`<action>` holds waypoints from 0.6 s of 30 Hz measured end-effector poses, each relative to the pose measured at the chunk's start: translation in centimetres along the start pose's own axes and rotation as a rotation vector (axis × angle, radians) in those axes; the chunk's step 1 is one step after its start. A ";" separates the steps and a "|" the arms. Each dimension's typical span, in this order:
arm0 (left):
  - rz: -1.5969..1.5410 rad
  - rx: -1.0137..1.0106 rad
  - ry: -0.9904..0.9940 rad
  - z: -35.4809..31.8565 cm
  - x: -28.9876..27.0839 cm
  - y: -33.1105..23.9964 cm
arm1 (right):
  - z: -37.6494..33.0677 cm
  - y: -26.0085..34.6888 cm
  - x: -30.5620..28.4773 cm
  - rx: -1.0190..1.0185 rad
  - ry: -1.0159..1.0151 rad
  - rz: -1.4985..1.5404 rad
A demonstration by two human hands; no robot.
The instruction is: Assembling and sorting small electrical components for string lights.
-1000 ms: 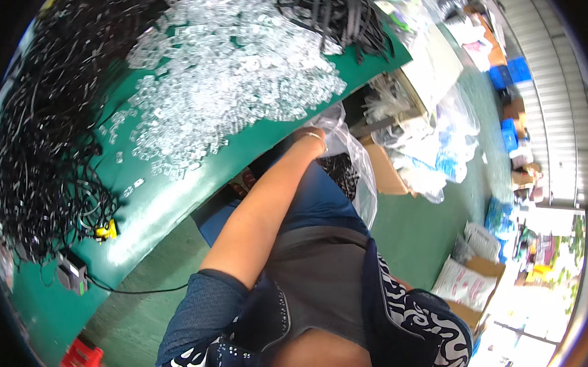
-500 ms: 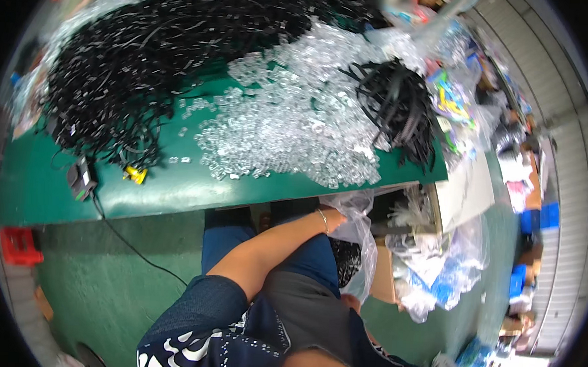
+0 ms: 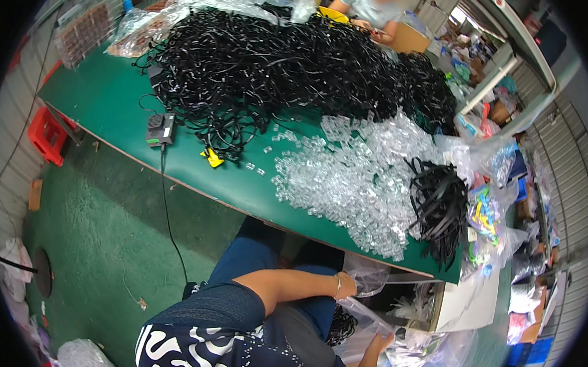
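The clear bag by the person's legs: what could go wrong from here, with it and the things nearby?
The clear bag looks thin; stretched between left hand and right hand, it might tear or slip, and the black cords in it could spill.
Small clear pieces lie close to the front edge of the table, so a knock may drop some.
The cable hangs over that edge from the black box; if caught, it could pull the box.

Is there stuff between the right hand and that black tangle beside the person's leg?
Yes, the clear plastic bag spreads between the right hand and the black tangle. Nothing else visible does.
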State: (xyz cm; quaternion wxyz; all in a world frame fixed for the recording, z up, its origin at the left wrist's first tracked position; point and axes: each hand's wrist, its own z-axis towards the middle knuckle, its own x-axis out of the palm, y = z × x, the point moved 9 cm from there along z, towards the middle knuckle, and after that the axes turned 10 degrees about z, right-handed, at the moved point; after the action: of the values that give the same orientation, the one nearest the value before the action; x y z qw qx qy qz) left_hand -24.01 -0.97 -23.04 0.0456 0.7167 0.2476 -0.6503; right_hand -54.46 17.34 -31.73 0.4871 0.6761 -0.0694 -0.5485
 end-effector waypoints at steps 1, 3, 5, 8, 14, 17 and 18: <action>0.003 -0.006 -0.004 0.0 -0.2 -0.1 | -1.0 -0.2 -1.0 0.057 -0.027 -0.060; 0.033 -0.014 0.006 -0.9 -0.2 -0.6 | -4.9 4.2 -3.0 0.233 0.016 0.121; -0.009 0.015 -0.042 -2.6 -2.5 -1.0 | -5.9 2.2 -2.7 0.414 0.042 0.303; -0.133 0.066 -0.086 -7.2 -7.5 -1.2 | -5.0 -2.4 -3.5 0.220 0.016 0.204; -0.539 0.360 -0.472 -20.5 -24.4 0.3 | -5.9 10.2 -3.8 -0.045 0.129 0.058; -0.467 0.053 -0.825 -27.4 -30.8 7.7 | -8.0 25.7 -2.7 -0.348 0.167 0.250; -0.389 -0.142 -0.928 -29.7 -32.0 10.9 | -8.6 29.3 -2.4 -0.355 0.166 0.259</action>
State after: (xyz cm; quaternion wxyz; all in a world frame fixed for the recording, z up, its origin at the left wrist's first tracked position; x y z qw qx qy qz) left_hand 6.50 -8.42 9.22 0.0773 0.2881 0.3739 -0.8782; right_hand -35.55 8.71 -9.23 0.6688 0.6079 -0.0177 -0.4277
